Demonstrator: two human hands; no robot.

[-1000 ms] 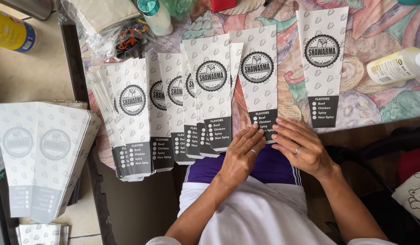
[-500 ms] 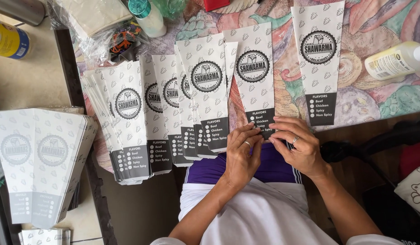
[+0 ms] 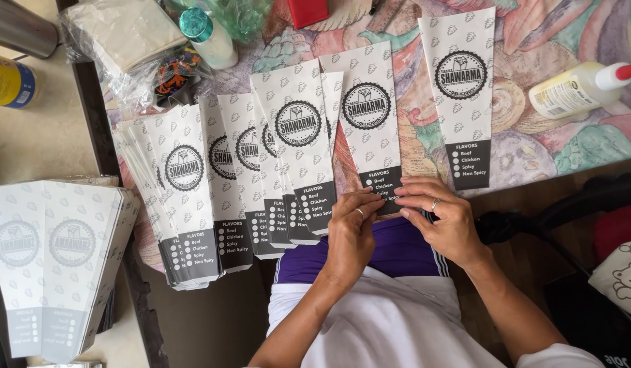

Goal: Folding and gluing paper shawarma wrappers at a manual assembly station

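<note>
Pinching the dark near end of one paper sleeve, both hands meet at the table's near edge: the left hand has its fingertips closed on the bottom-left corner, the right hand presses thumb and fingers on the bottom-right, neither one open. The sleeve lies flat on the patterned cloth, narrow end toward the person, probably so the bottom can be worked right at the edge where the fingers get under it. To its left a fan of sleeves overlaps like cards, each dark end left showing (handy for taking one at a time, I'd guess). A lone sleeve lies apart on the right, kept clear of the rest. The glue bottle lies on its side at far right, nozzle pointing away, within reach of the right hand. Off the table at left, a stack of sleeves sits face down, set apart from the fan
</note>
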